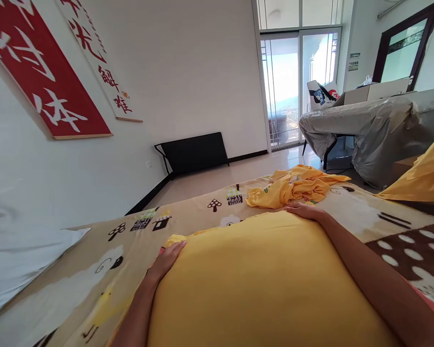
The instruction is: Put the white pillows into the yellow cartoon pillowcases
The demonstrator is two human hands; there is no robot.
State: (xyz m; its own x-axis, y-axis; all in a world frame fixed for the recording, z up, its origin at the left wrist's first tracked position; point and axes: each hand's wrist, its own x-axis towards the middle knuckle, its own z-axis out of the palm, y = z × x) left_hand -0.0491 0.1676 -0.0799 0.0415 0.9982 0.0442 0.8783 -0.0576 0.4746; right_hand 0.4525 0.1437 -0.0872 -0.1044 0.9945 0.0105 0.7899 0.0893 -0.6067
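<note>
A plump yellow pillow (253, 274) fills the near middle of the view, close against me. My left hand (169, 256) grips its left edge, fingers laid over the far left corner and thumb side hidden. At the far right corner my right hand (305, 211) clasps the pillow, the fingertips lying over its top edge. Just beyond the right hand, a crumpled yellow cloth (292, 187) with small printed figures lies on the patterned blanket (195, 212). A little pink fabric shows beside the left hand.
A white pillow (18, 262) lies at the left. More yellow fabric (419, 173) hangs at the right. Beyond the bed stand a folded black frame (195, 153) against the wall and a plastic-covered table (379, 118) bearing boxes. Glass sliding doors (300, 86) are behind.
</note>
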